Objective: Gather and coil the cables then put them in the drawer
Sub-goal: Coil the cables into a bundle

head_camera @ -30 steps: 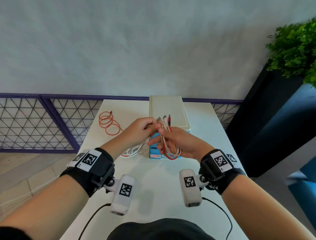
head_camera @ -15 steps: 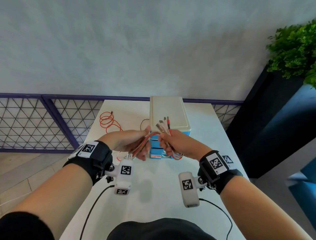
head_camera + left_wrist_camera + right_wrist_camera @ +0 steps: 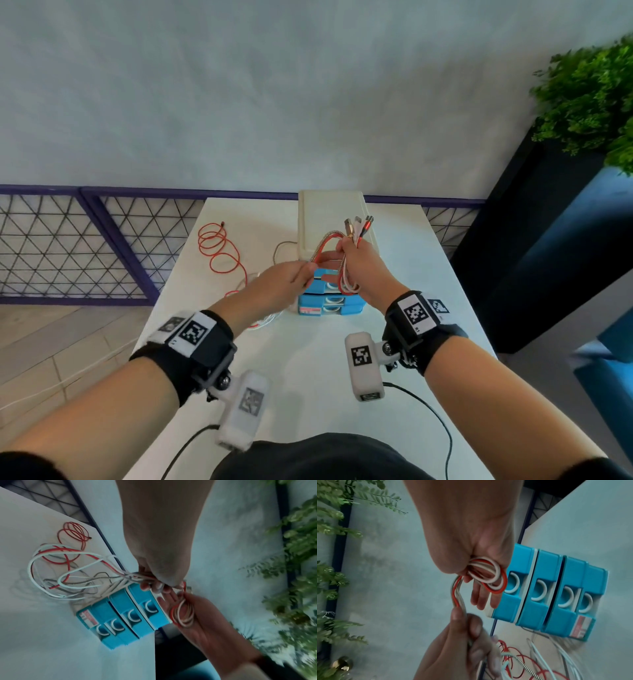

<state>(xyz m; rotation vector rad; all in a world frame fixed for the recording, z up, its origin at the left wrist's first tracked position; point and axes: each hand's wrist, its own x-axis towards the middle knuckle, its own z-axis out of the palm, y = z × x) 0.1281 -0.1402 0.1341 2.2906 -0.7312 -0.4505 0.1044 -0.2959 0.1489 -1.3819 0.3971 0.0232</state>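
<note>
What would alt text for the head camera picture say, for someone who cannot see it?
Two hands wind a bundle of cables above a white table: the right hand holds the coil, the left hand feeds it. Behind stands a blue drawer unit; a red cable lies loose at left.

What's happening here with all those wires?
A person is winding a bundle of cables into a coil. The right hand holds the finished loops with the plug ends sticking up, while the left hand pinches the loose strands and feeds them across. The rest trails on the white table, beside a separate red cable. The blue drawer unit looks closed.
</note>
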